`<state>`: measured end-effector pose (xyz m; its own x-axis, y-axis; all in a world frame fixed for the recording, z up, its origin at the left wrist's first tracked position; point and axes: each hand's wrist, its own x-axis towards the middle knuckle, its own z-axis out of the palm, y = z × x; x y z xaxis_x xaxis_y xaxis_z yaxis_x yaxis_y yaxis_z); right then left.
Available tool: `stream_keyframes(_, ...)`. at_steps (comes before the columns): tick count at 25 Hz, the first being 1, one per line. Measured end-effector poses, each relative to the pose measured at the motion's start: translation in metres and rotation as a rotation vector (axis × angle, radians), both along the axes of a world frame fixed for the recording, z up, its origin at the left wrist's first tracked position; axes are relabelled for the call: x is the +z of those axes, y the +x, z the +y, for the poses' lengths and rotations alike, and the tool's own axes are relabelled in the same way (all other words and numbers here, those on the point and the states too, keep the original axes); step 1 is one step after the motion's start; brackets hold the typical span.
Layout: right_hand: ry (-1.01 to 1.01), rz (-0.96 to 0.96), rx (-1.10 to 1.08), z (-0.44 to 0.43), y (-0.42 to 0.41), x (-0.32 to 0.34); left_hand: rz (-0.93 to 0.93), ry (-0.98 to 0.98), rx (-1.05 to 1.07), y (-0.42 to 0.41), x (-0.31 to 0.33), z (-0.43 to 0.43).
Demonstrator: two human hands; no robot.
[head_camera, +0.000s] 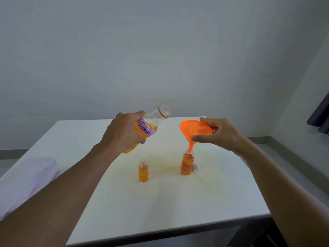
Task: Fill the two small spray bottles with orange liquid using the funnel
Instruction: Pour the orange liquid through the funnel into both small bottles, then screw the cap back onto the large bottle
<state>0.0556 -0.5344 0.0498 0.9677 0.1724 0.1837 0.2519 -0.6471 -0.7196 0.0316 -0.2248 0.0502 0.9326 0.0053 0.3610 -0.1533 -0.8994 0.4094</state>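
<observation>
My left hand point(122, 132) grips a clear bottle point(151, 125) labelled "Spray", part full of orange liquid, tilted with its open mouth up and to the right. My right hand point(219, 133) pinches the rim of an orange funnel point(194, 130) whose spout sits in the neck of the right small bottle point(187, 164). That bottle stands upright, nearly full of orange liquid. The left small bottle point(143, 170) stands uncapped nearer me, also holding orange liquid. No stream runs from the big bottle.
Both small bottles stand on a white table point(160, 207), with orange staining between them. A spray-pump cap with its thin tube point(196, 167) lies just right of the right bottle. A pale purple cloth point(30, 177) lies at the table's left edge. A dark curtain point(320, 118) hangs at far right.
</observation>
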Motion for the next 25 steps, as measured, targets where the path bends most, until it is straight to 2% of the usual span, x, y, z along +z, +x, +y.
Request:
stream_keyframes(8,0.204,-0.069,0.008,0.030,0.010,0.025,-0.024,-0.308,0.113,-0.012,-0.010,0.045)
stream_keyframes(15,0.272,0.127,0.217,0.163,0.035,-0.002,-0.085,-0.419,0.316,-0.024,-0.019,0.132)
stream_keyframes(18,0.212,0.208,0.231,0.221,0.055,-0.019,-0.101,-0.448,0.381,-0.018,-0.033,0.166)
stream_keyframes(25,-0.144,0.370,0.135,0.309,0.095,-0.051,-0.055,-0.534,0.417,0.007,-0.073,0.206)
